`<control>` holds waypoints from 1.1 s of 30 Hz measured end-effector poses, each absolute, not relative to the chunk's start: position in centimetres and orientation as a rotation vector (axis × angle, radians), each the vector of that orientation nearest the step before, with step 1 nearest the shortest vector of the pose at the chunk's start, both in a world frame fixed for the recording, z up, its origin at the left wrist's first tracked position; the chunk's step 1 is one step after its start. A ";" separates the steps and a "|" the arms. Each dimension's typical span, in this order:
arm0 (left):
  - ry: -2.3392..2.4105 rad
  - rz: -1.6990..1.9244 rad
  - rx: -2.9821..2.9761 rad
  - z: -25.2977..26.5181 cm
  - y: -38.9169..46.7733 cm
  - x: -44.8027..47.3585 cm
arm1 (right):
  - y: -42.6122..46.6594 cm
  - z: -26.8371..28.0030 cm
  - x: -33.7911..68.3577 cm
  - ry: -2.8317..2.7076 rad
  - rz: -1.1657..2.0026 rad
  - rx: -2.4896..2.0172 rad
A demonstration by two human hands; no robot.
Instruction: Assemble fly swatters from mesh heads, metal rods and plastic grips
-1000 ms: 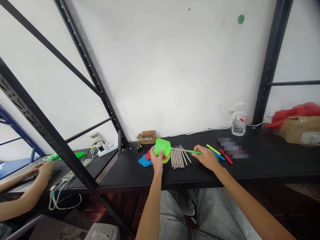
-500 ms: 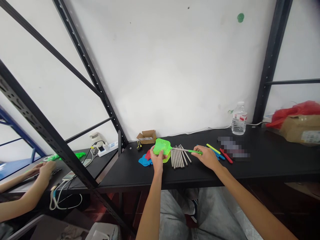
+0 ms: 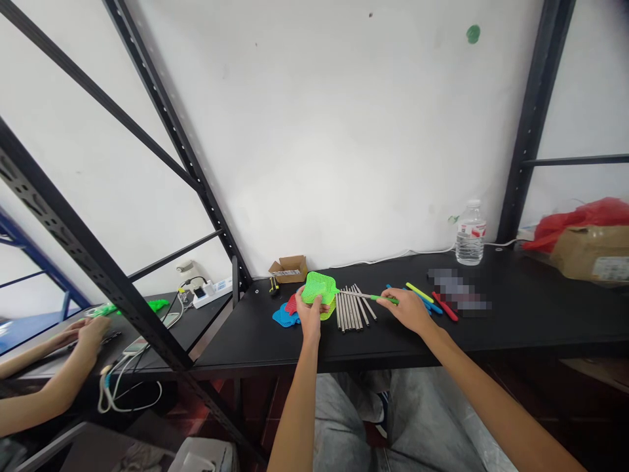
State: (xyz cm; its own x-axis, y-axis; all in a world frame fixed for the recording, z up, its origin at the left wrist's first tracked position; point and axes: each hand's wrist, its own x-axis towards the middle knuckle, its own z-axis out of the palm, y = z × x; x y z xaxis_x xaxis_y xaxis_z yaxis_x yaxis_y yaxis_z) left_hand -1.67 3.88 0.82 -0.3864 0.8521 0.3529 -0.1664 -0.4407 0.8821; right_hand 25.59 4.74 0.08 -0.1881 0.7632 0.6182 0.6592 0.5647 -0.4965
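A green fly swatter point(image 3: 320, 286) is held between my two hands, its thin metal rod running level from the mesh head to a green grip. My left hand point(image 3: 310, 311) is closed on the mesh head, thumb on top. The green handle sits in the closed fingers of my right hand point(image 3: 407, 308). Under the swatter lie several metal rods point(image 3: 350, 311), side by side on the black table. Blue mesh heads point(image 3: 284, 317), a red one point(image 3: 291, 304) and a yellow-green one point(image 3: 328, 313) lie around my left hand. Beyond my right hand are yellow point(image 3: 417, 291), blue point(image 3: 432, 305) and red handles point(image 3: 445, 307).
A small open cardboard box point(image 3: 289, 269) and a yellow-black tool point(image 3: 274, 286) stand at the back left. A water bottle point(image 3: 470, 235) is at the back right, near a carton point(image 3: 590, 254) under red plastic. Left of the rack post point(image 3: 98, 249), another person's hands point(image 3: 88, 333) work.
Almost nothing differs. My hands keep the same hold on the fly swatter, with at most a tiny shift of its handle.
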 end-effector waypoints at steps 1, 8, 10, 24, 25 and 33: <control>1.029 1.892 1.121 0.8 3.9 -1.7 | 4.8 0.1 25.6 -1.910 0.150 -1.153; 1.027 1.857 1.146 1.0 3.7 -1.5 | 4.8 0.1 25.7 -1.923 0.152 -1.169; 1.027 1.842 1.154 1.0 3.6 -1.5 | 4.8 0.1 25.7 -1.927 0.147 -1.175; 1.020 1.783 1.240 1.0 3.5 -1.5 | 5.0 -0.1 25.9 -1.987 0.120 -1.221; 1.011 1.780 1.241 1.0 3.5 -1.5 | 5.0 -0.1 25.9 -1.990 0.122 -1.226; 0.970 1.773 1.191 1.1 3.5 -1.4 | 4.9 0.0 25.9 -1.990 0.135 -1.234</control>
